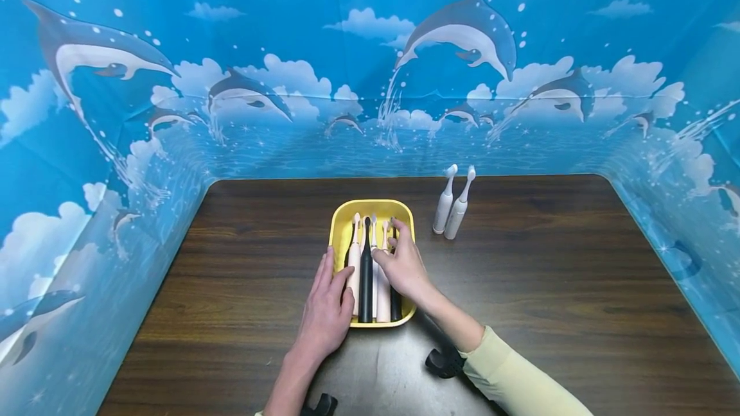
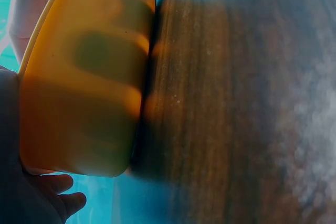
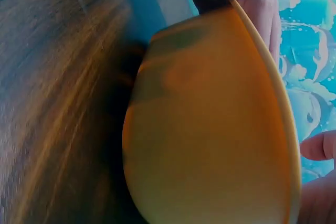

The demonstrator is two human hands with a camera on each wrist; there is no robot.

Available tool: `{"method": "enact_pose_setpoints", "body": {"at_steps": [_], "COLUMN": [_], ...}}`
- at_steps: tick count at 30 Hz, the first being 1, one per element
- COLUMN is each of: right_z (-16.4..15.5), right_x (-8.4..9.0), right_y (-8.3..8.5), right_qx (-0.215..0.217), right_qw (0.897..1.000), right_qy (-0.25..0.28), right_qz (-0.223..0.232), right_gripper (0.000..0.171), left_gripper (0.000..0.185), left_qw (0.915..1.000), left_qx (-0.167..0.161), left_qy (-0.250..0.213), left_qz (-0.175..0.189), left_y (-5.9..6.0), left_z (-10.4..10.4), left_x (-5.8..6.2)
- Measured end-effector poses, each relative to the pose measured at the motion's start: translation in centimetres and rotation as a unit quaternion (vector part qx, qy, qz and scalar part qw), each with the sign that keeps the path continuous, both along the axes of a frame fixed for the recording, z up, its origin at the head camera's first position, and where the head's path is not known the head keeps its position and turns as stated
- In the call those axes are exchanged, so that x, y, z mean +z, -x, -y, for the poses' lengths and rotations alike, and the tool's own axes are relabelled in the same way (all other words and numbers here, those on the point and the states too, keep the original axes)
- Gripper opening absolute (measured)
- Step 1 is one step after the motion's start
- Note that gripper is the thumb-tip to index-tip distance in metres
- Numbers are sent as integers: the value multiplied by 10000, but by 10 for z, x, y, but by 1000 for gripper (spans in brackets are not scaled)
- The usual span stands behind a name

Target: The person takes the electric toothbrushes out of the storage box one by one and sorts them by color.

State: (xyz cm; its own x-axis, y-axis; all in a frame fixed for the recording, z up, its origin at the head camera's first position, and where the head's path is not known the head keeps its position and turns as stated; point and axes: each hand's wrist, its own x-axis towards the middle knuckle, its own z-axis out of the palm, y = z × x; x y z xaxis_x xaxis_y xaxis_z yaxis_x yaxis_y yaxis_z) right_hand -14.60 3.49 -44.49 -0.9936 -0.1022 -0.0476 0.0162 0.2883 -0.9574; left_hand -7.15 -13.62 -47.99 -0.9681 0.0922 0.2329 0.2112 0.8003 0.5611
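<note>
Hands (image 1: pixel 370 287) over yellow tray (image 1: pixel 341 223), dark wooden table (image 1: pixel 578 287), dolphin backdrop (image 1: pixel 462 31).

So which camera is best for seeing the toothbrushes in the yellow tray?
The head view. It looks down into the yellow tray and shows the toothbrushes lying side by side, with both hands at them. The two wrist views show only the tray's blurry yellow outer wall, and no toothbrushes at all.

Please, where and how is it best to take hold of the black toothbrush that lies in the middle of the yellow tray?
Probably grip the black toothbrush at its thick handle, coming from above. It lies flat along the yellow tray, packed between pale brushes, so only its top is free. The left hand rests at the tray's near-left edge and the right hand reaches over the brushes; pinch it narrowly.
</note>
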Motion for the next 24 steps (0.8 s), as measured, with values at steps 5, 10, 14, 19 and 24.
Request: {"method": "enact_pose_setpoints", "body": {"at_steps": [5,10,14,19,24], "right_z": [3,6,9,12,17], "right_x": [0,1,0,-3,-8], "right_y": [2,8,14,18,17], "right_qx": [-88,-11,128,146,378], "right_qw": [9995,9962,9917,9912,9941], "right_qy": [78,339,609,616,99], "right_qz": [293,805,1127,1161,1014], "right_gripper": [75,83,87,84,74], "left_gripper": [37,36,35,35,35], "left_qw": [10000,9997,9996,9998,9996], "left_qx": [-15,-58,-43,-33,-20], "left_qy": [6,16,-6,-6,-21], "left_qz": [-56,-240,-279,-204,-278], "left_y": [0,0,0,0,0], "left_z": [0,0,0,-1,-2], "left_x": [-1,-1,0,-1,-3]}}
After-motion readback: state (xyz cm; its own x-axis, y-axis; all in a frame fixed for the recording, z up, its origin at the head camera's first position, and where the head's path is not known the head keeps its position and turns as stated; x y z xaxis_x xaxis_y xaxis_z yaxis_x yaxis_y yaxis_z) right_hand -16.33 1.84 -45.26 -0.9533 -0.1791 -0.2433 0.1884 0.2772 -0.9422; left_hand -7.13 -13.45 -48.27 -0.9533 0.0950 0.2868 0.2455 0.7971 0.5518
